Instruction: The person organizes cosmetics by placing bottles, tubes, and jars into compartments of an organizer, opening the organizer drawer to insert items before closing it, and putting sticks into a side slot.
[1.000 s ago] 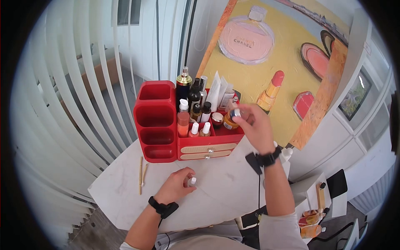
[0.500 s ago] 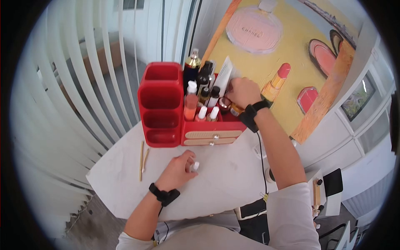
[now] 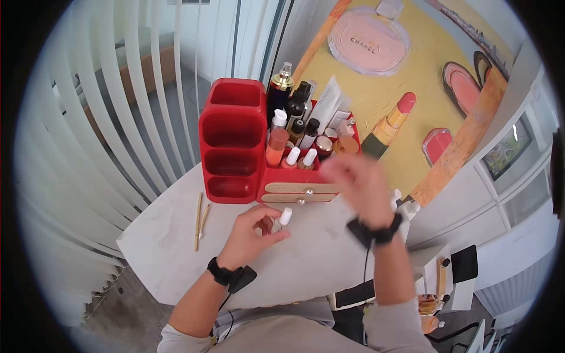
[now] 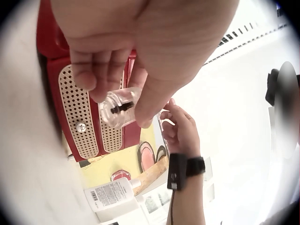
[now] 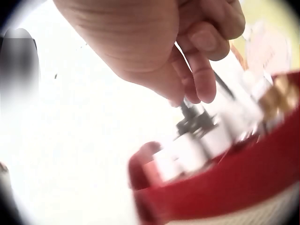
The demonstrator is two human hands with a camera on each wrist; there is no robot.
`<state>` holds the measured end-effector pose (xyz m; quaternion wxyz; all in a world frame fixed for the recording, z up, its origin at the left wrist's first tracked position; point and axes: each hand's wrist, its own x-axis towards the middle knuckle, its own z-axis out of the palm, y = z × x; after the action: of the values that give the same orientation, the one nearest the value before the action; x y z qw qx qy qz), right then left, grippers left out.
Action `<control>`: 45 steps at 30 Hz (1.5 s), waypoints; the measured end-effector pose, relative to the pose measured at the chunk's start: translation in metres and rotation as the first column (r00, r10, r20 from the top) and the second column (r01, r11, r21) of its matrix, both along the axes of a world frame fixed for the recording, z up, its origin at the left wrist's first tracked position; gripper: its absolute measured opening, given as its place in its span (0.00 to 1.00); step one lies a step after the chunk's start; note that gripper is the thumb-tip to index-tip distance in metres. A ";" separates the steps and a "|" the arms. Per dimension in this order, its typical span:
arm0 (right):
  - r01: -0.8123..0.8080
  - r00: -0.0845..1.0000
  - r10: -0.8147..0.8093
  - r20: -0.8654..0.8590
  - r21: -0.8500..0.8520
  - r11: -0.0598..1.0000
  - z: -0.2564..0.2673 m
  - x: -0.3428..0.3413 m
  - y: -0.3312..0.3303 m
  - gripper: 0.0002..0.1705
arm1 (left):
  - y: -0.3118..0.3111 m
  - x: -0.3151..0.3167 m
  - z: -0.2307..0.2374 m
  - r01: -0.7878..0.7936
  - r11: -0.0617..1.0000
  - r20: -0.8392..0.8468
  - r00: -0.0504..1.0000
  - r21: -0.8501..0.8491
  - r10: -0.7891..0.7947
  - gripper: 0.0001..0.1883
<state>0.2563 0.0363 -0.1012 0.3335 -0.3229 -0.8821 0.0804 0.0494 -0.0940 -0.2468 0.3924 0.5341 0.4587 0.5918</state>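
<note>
In the left hand [image 3: 248, 234] sits a white-capped bottle [image 3: 285, 217], right hand [image 3: 364, 187] apart.

head: high above the near edge of the surface [image 3: 323, 253], facing forward and down, farthest | left wrist: close behind left fingers [image 4: 84, 77], rolled sideways, facing drawers [image 4: 77, 110] | right wrist: close behind right fingers [image 5: 204, 84], facing organizer [image 5: 225, 180] | head + left wrist share: drawers, small bottle [image 4: 115, 117]

Cosmetics [image 3: 309, 135] and makeup painting [image 3: 385, 82] suggest a vanity corner.
</note>
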 end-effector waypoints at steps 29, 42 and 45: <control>0.474 0.881 -0.428 -0.204 0.365 0.801 -0.049 0.124 0.015 0.40 | -0.001 0.009 -0.011 0.050 0.998 -0.253 0.966 -0.045 -0.060 0.19; -0.110 0.947 -0.071 -0.314 -0.522 0.846 -0.040 0.096 -0.043 0.46 | 0.000 0.000 -0.004 0.045 0.998 -0.259 0.964 -0.051 -0.056 0.17; -0.331 0.787 0.080 -0.612 -0.309 0.892 -0.014 0.078 -0.025 0.50 | -0.001 0.001 -0.002 0.055 0.996 -0.285 0.956 -0.071 -0.073 0.17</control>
<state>0.3341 0.0113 -0.1148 0.5037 -0.2431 -0.7311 0.3907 0.0504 -0.0946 -0.2493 0.3570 0.6163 0.5116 0.4806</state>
